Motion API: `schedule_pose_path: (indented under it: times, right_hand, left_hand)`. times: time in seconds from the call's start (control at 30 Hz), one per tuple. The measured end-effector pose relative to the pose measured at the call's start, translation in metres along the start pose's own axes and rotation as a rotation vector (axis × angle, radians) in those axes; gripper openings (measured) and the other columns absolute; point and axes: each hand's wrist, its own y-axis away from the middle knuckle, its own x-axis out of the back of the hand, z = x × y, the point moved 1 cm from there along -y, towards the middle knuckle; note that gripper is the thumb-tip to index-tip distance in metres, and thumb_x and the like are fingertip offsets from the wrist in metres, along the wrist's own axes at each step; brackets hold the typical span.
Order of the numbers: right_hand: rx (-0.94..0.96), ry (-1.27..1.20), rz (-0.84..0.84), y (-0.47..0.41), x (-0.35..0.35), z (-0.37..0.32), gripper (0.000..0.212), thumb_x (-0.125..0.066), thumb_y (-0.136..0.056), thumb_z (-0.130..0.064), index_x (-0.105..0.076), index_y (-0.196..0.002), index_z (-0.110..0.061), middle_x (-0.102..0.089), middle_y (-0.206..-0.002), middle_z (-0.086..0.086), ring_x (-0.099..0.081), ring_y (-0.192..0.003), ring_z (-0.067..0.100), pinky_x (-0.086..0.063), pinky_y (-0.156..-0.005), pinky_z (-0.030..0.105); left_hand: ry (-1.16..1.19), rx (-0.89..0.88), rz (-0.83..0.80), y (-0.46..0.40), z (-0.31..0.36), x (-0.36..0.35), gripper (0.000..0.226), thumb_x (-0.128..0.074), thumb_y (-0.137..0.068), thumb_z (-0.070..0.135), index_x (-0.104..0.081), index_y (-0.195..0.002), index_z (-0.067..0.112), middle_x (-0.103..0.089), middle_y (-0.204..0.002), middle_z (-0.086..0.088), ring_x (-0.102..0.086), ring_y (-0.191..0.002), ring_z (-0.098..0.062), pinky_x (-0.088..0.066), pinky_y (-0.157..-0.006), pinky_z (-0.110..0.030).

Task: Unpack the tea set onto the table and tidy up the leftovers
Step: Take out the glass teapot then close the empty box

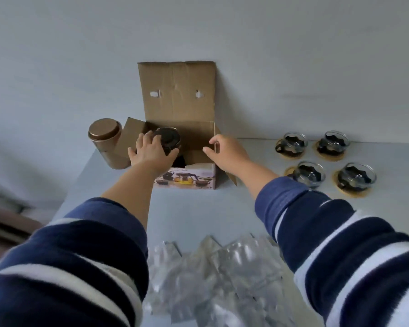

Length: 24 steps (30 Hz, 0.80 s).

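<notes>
While the left hand (149, 148) wraps its fingers over the dark round lid of the teapot (169, 138), the pot sits at the left side of the open cardboard box (189, 149), its top level with the box rim; the lid is black and glossy, and the body below it is hidden by the hand and the box wall. The right hand (224, 149) pinches the right edge of the box between thumb and curled fingers. The box stands near the far edge of the pale table (198, 208), its tall back flap upright against the wall and a printed picture of the tea set on its front. A copper tin (106, 140) stands just beside the box on the left, close to the table's left edge. To the right, well apart from the box, four glass cups (324, 161) with black holders rest on round yellow coasters in two rows. Bare table lies between the box and a heap of clear plastic wrapping (213, 279) at the near edge, between the two striped sleeves.
</notes>
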Motion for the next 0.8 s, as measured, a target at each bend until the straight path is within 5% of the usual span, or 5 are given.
schedule_pose_path:
  times: [0.2, 0.37, 0.53, 0.8]
  right_hand:
    - [0.027, 0.391, 0.204, -0.015, -0.033, -0.035, 0.036, -0.049, -0.091, -0.046, -0.065, -0.112, -0.02, -0.061, -0.113, 0.004, -0.053, -0.107, 0.026, -0.049, -0.087, 0.041]
    - [-0.083, 0.247, -0.089, -0.032, -0.049, -0.071, 0.046, -0.048, -0.09, -0.056, -0.062, -0.08, -0.013, -0.058, -0.07, 0.0, -0.061, -0.078, 0.025, -0.044, -0.058, 0.03]
    - [-0.292, 0.055, -0.218, -0.047, -0.067, -0.082, 0.042, -0.055, -0.092, -0.042, -0.06, -0.113, -0.007, -0.062, -0.095, 0.007, -0.063, -0.094, 0.027, -0.051, -0.081, 0.035]
    - [-0.365, 0.114, -0.109, -0.037, -0.038, -0.075, 0.043, -0.048, -0.096, -0.042, -0.056, -0.118, -0.006, -0.058, -0.079, 0.004, -0.06, -0.068, 0.021, -0.048, -0.06, 0.03]
  left_hand:
    - [-0.042, 0.007, -0.113, -0.004, -0.036, -0.014, 0.097, -0.036, -0.089, 0.069, 0.006, -0.155, 0.011, 0.013, -0.163, -0.006, 0.014, -0.15, -0.023, 0.001, -0.119, -0.053]
    - [0.072, -0.035, -0.026, -0.004, -0.045, -0.026, 0.113, -0.049, -0.082, 0.071, 0.009, -0.154, 0.006, 0.011, -0.163, -0.007, 0.002, -0.15, -0.028, -0.012, -0.122, -0.046]
    - [0.131, -0.034, -0.017, -0.006, -0.045, -0.029, 0.117, -0.057, -0.08, 0.067, 0.009, -0.153, 0.005, 0.001, -0.163, -0.01, -0.006, -0.149, -0.031, -0.017, -0.121, -0.042]
    - [0.134, 0.001, -0.021, -0.006, -0.04, -0.027, 0.119, -0.058, -0.077, 0.07, 0.009, -0.153, 0.006, -0.001, -0.162, -0.01, -0.008, -0.149, -0.031, -0.021, -0.12, -0.044]
